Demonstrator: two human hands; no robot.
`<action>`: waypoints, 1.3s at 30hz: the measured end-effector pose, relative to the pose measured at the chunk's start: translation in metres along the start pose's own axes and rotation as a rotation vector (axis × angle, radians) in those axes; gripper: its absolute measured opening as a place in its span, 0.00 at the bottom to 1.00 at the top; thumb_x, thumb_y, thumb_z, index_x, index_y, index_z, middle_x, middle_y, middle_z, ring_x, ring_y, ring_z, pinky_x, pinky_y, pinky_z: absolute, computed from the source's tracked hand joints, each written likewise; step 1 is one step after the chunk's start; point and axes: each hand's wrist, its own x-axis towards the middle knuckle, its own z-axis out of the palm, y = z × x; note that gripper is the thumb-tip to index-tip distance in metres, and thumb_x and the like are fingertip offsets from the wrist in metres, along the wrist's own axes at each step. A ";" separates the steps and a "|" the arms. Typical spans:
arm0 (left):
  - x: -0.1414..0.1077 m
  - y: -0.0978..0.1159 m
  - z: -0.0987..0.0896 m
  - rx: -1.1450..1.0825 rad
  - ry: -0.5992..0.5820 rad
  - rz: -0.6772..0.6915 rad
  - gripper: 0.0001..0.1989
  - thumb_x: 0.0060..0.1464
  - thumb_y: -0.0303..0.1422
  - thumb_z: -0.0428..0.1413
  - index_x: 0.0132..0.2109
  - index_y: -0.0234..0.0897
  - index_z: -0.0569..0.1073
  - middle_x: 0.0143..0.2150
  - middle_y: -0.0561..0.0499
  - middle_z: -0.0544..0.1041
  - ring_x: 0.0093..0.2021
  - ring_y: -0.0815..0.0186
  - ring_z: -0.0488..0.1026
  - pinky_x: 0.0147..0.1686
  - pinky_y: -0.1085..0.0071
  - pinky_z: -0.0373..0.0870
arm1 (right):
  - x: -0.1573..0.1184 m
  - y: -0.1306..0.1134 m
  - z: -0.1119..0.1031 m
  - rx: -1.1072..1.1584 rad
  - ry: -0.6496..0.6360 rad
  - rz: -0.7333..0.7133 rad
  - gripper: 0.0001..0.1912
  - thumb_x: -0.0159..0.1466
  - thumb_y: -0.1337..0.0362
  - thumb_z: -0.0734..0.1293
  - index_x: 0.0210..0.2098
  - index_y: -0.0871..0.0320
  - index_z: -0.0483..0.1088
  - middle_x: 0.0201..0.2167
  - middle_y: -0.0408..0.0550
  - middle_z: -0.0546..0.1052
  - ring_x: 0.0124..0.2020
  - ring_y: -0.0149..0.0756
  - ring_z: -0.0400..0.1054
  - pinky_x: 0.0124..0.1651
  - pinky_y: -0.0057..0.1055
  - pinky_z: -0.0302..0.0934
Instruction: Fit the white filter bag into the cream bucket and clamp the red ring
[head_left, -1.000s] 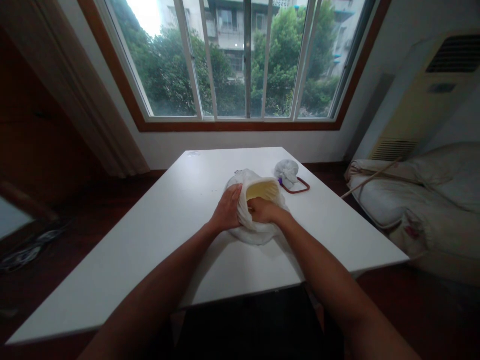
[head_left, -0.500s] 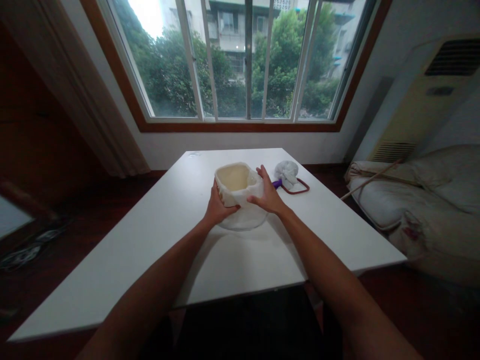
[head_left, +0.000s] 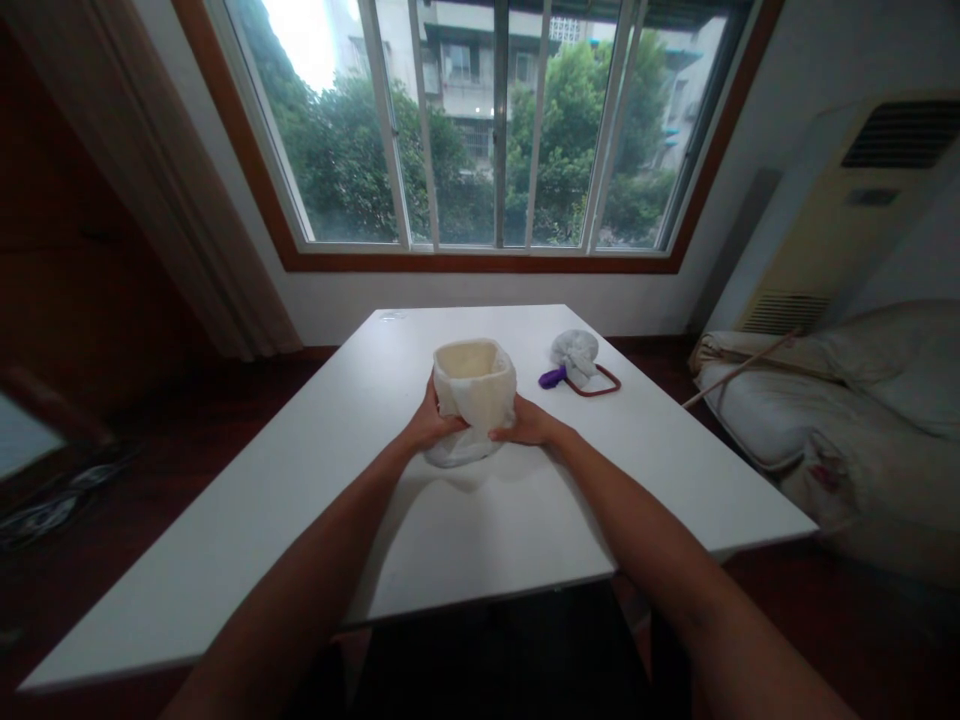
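Observation:
A small cream trash bin (head_left: 469,360) stands upright near the middle of the white table, its open top facing me. Thin white plastic bag (head_left: 487,400) film is draped over its rim and outside, bunching in loose folds around the base. From the left side, my left hand (head_left: 435,422) presses on the bin, thumb across the front. My right hand (head_left: 529,422) grips the other side through the film, thumb also on the front. Most of my fingers are hidden behind the bin.
To the right on the table (head_left: 337,460) lie a crumpled white plastic bag (head_left: 574,350), a purple bundle (head_left: 553,377) and a reddish-brown loop-shaped frame (head_left: 600,388). A window (head_left: 465,150) is beyond the table. A wrapped bulky piece (head_left: 847,400) with a stick stands at right.
My right hand has moved down and closed in from the upper right rim to the bin's lower side. The bag film there now hangs down closer to the bin's wall.

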 end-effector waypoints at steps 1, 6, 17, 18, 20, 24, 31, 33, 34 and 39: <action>0.000 -0.001 -0.005 0.024 -0.029 -0.006 0.68 0.33 0.47 0.72 0.72 0.38 0.40 0.67 0.33 0.59 0.65 0.42 0.61 0.63 0.45 0.61 | 0.000 0.003 -0.003 -0.007 -0.025 0.014 0.52 0.49 0.51 0.78 0.66 0.58 0.54 0.64 0.60 0.66 0.62 0.51 0.63 0.65 0.48 0.56; -0.004 -0.009 -0.046 0.279 -0.217 -0.101 0.68 0.33 0.47 0.71 0.73 0.41 0.40 0.73 0.34 0.50 0.70 0.41 0.52 0.68 0.43 0.50 | -0.009 0.020 -0.049 -0.170 -0.080 0.144 0.62 0.39 0.63 0.80 0.69 0.60 0.51 0.68 0.61 0.59 0.66 0.52 0.58 0.68 0.45 0.51; 0.003 0.062 -0.048 0.598 0.150 0.260 0.39 0.52 0.48 0.62 0.66 0.42 0.60 0.66 0.39 0.64 0.65 0.50 0.64 0.61 0.46 0.64 | -0.034 0.052 -0.100 -0.758 0.340 0.793 0.16 0.57 0.63 0.69 0.45 0.51 0.79 0.45 0.52 0.80 0.54 0.51 0.69 0.62 0.49 0.54; 0.002 0.070 -0.041 0.642 0.165 0.320 0.36 0.54 0.46 0.61 0.66 0.42 0.61 0.66 0.40 0.64 0.66 0.51 0.62 0.62 0.46 0.63 | -0.034 0.052 -0.100 -0.765 0.340 0.800 0.14 0.57 0.63 0.69 0.42 0.51 0.80 0.44 0.51 0.80 0.53 0.51 0.69 0.62 0.50 0.53; 0.000 0.080 -0.027 0.702 0.161 0.401 0.30 0.57 0.44 0.59 0.64 0.43 0.64 0.67 0.42 0.63 0.67 0.52 0.60 0.65 0.47 0.60 | -0.034 0.051 -0.099 -0.771 0.344 0.808 0.12 0.56 0.63 0.68 0.39 0.52 0.81 0.42 0.52 0.81 0.53 0.51 0.69 0.61 0.49 0.54; -0.004 0.086 -0.009 0.706 0.146 0.452 0.22 0.60 0.42 0.56 0.59 0.44 0.70 0.68 0.44 0.62 0.67 0.53 0.61 0.64 0.49 0.62 | -0.034 0.050 -0.099 -0.790 0.333 0.841 0.12 0.57 0.59 0.69 0.37 0.56 0.81 0.42 0.56 0.80 0.51 0.52 0.70 0.59 0.49 0.55; -0.006 0.084 -0.002 0.687 0.165 0.430 0.15 0.62 0.40 0.54 0.53 0.43 0.74 0.66 0.47 0.64 0.65 0.55 0.64 0.64 0.51 0.64 | -0.027 0.026 -0.110 -0.764 0.441 0.848 0.14 0.60 0.59 0.66 0.38 0.61 0.79 0.41 0.60 0.80 0.47 0.50 0.73 0.51 0.41 0.59; -0.005 0.083 -0.002 0.673 0.167 0.424 0.14 0.62 0.39 0.54 0.52 0.43 0.74 0.66 0.47 0.65 0.65 0.55 0.64 0.64 0.52 0.64 | -0.025 0.014 -0.113 -0.770 0.508 0.801 0.15 0.62 0.60 0.63 0.38 0.61 0.78 0.39 0.60 0.80 0.46 0.49 0.73 0.49 0.39 0.59; -0.005 0.083 -0.002 0.662 0.167 0.421 0.14 0.62 0.39 0.54 0.52 0.43 0.74 0.66 0.47 0.65 0.65 0.55 0.64 0.64 0.52 0.64 | -0.024 0.009 -0.115 -0.762 0.553 0.770 0.15 0.63 0.60 0.62 0.39 0.61 0.78 0.39 0.60 0.80 0.44 0.48 0.73 0.48 0.38 0.59; -0.004 0.082 0.000 0.618 0.167 0.437 0.13 0.62 0.37 0.55 0.52 0.42 0.73 0.64 0.46 0.66 0.66 0.56 0.63 0.65 0.52 0.62 | -0.022 -0.014 -0.116 -0.561 0.795 0.538 0.15 0.66 0.59 0.58 0.37 0.60 0.74 0.38 0.55 0.79 0.40 0.43 0.71 0.45 0.35 0.60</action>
